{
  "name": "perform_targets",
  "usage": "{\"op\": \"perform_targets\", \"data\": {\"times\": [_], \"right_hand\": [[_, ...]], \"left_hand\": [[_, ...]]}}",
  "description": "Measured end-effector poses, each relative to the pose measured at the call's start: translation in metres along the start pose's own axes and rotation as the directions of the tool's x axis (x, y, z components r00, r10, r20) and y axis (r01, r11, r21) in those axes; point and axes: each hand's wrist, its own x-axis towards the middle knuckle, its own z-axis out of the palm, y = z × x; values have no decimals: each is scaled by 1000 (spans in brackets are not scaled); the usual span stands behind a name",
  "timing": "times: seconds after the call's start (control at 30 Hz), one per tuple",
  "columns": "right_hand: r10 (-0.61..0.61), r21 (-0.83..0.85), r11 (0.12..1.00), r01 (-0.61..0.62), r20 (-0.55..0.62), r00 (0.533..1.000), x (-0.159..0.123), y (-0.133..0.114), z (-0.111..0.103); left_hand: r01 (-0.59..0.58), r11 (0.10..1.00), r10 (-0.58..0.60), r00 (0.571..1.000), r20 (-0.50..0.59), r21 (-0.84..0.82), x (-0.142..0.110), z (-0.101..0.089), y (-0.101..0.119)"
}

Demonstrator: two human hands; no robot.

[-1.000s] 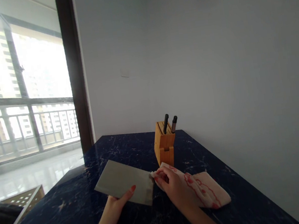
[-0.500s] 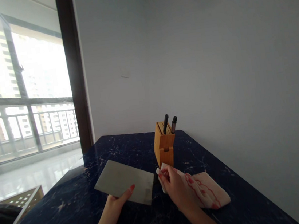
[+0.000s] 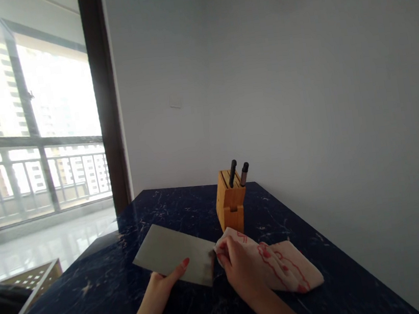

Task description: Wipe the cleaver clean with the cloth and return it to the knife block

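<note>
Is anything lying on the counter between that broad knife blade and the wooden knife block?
Nothing visible does: only bare dark marble counter separates the broad grey cleaver blade from the wooden knife block. The red-patterned white cloth lies beside that path.

Plain grey wall (image 3: pixel 297 63), bright window (image 3: pixel 26 114), dark marble counter (image 3: pixel 98 305)

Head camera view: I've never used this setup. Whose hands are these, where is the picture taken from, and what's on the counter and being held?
There is no machine here: the camera sits on a person's head, looking forward and down at their own bare hands. The left hand steadies a wide flat cleaver blade on the dark marble counter. The right hand presses a white cloth with red pattern against the blade's handle end. Behind them stands a wooden knife block with two dark handles, near the grey wall. A window is on the left.
</note>
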Motion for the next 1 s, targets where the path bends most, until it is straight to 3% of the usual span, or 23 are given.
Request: {"op": "perform_targets", "data": {"times": [0.17, 0.4, 0.53, 1.0], "right_hand": [[26, -70, 997, -26, -13, 1000, 3, 12, 0], [5, -252, 968, 15, 75, 997, 3, 16, -9], [55, -337, 941, -14, 113, 992, 5, 26, -9], [78, -342, 940, -6, 198, 977, 6, 60, -4]], "left_hand": [[32, 999, -31, 999, 10, -41, -1, -2, 2], [24, 998, -26, 999, -39, -57, 1, -4, 2], [12, 996, -16, 999, -48, -94, 0, -6, 0], [-65, 995, 54, 987, -151, -71, 6, -10, -3]]}}
